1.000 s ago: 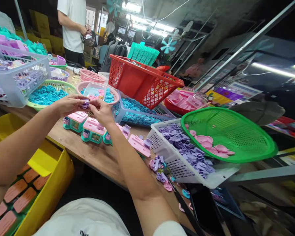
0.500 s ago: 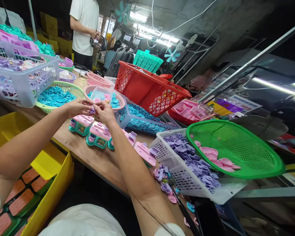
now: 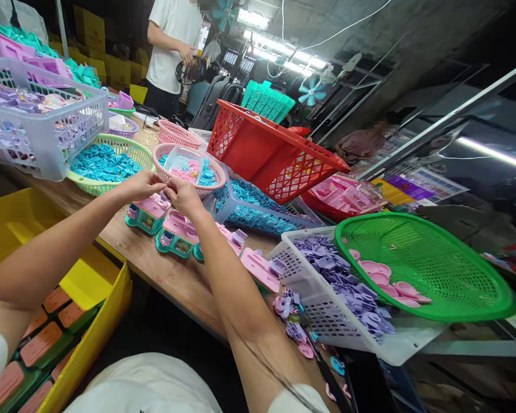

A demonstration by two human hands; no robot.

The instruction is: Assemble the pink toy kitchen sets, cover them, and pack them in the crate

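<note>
Closer to the red lattice plastic basket (image 3: 246,144) than before stands a person in a white shirt (image 3: 172,60). Pink-roofed teal plastic toy houses (image 3: 178,227) line our brown wooden table (image 3: 140,252); above them, our left hand (image 3: 140,184) and right hand (image 3: 183,195) meet, fingertips pinching a small purple plastic piece (image 3: 165,198), mostly hidden.

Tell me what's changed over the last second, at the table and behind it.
The left hand and right hand drew closer together and slightly lower, toward the pink-topped toys; the small purple piece at their fingertips is now mostly hidden, with no release visible. Behind, a co-worker shifted right in the picture, nearer the grey backpack. The camera view also shifted. The toys and red basket stayed put.
</note>
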